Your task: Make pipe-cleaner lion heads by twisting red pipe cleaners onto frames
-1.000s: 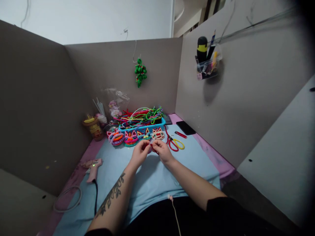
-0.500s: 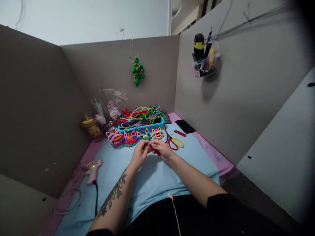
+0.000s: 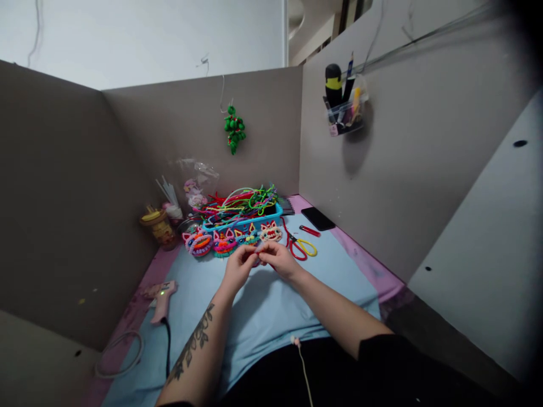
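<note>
My left hand and my right hand meet over the light blue cloth, fingertips pinched together. Between them they hold a small red piece, mostly hidden by the fingers. Just beyond my hands stand colourful fuzzy animal heads: a purple and orange one, a pink one, a blue and yellow one and a cream one. Behind them a blue basket is heaped with coloured fuzzy stems.
Scissors, a red cutter and a black phone lie at the right. A pink glue gun with its cable lies at the left. Grey partitions enclose the table; a pen holder hangs on the right one.
The camera view has shifted slightly. The fingers have closed nearer together around the red piece, and less of it shows than before.
</note>
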`<state>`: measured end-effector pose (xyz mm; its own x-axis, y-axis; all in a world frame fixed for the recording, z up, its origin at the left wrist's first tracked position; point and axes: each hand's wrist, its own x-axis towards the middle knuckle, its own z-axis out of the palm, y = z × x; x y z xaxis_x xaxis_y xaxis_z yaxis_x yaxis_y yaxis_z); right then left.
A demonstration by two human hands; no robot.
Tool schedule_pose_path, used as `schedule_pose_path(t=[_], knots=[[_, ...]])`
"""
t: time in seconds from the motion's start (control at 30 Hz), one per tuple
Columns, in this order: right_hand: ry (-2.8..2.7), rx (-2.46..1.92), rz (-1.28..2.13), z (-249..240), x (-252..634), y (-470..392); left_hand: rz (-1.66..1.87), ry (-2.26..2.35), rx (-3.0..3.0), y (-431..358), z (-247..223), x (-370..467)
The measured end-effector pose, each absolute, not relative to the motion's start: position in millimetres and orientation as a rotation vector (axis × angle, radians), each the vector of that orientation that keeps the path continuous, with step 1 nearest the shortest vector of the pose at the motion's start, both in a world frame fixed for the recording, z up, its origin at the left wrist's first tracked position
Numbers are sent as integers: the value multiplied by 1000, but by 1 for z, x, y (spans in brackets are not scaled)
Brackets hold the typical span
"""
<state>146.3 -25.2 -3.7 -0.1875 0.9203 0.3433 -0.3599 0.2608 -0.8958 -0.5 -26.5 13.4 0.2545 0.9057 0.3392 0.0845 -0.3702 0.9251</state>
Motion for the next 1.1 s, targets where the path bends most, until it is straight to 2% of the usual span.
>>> schedule_pose_path(t=[0.5,0.87,1.1], knots=[[-1736,-597,558,1,162,-27,999,795,1449,-29,28,-7],[-1824,-619,407,8,163,-35,983,724,1620,-27,22,-13],[-1822,-701,446,10,165,-36,1138,968,1906,-33,28,-9]])
